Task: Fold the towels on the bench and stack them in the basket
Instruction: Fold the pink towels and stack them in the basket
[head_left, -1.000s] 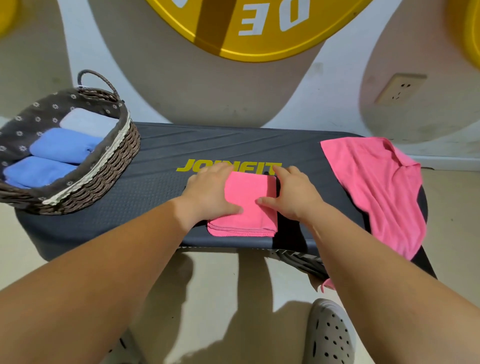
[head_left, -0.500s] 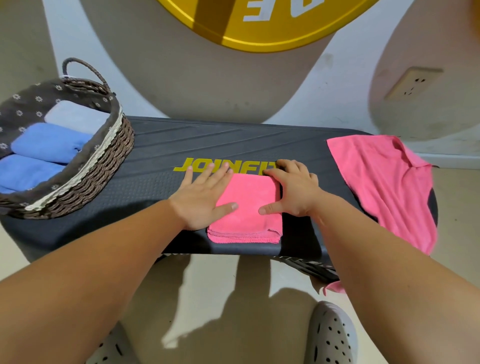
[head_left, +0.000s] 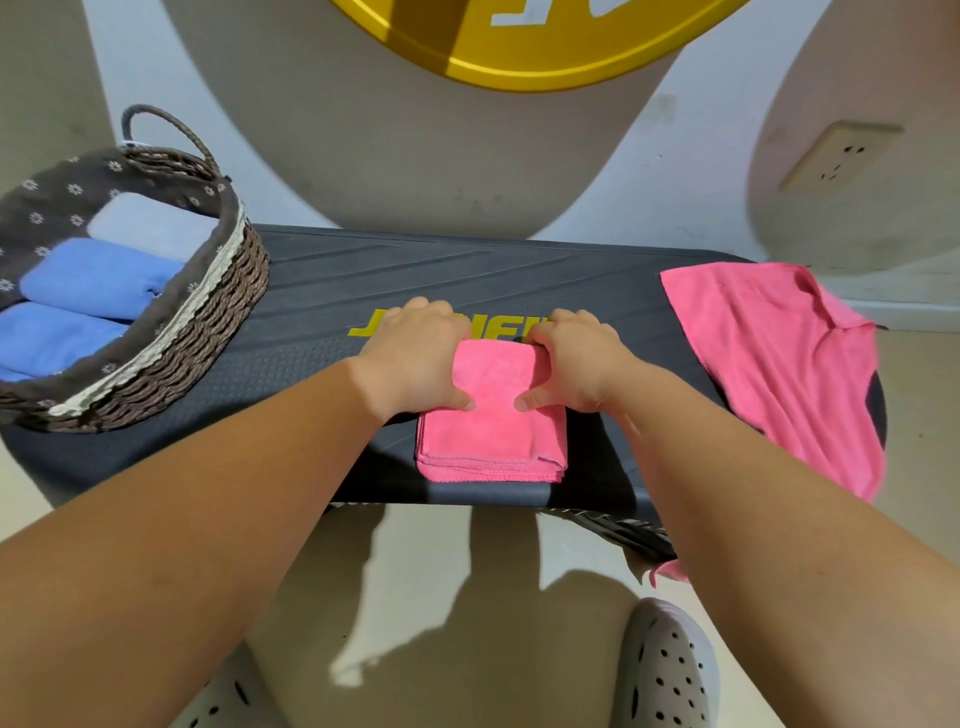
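Pink and folded small, the folded pink towel (head_left: 493, 431) lies in the middle of the bench (head_left: 441, 270), right at its near edge. The left hand (head_left: 415, 358) and the right hand (head_left: 576, 358) each hold one side of its far end. The thumbs press on top and the fingers curl round the sides.

The hands hold only the far end. If they lift it like that, the near end may hang down and the layers may slip apart. Then the fold is lost. A hand under the whole towel would keep it neat, I think.

The loose pink towel (head_left: 769, 364) lies spread on the right end of the bench, not folded yet. Part of it hangs over the near edge. A bump from an arm could pull it down to the floor (head_left: 441, 597).

The basket (head_left: 208, 332) sits on the left end of the bench, well apart from the hands. Inside it are two blue towels (head_left: 98, 275), folded and lying side by side, and one pale grey towel (head_left: 150, 223) next to them at the far side. They fill most of the room that shows, so the pink one likely has to go on top. If it lands crooked, it may tip or open up.
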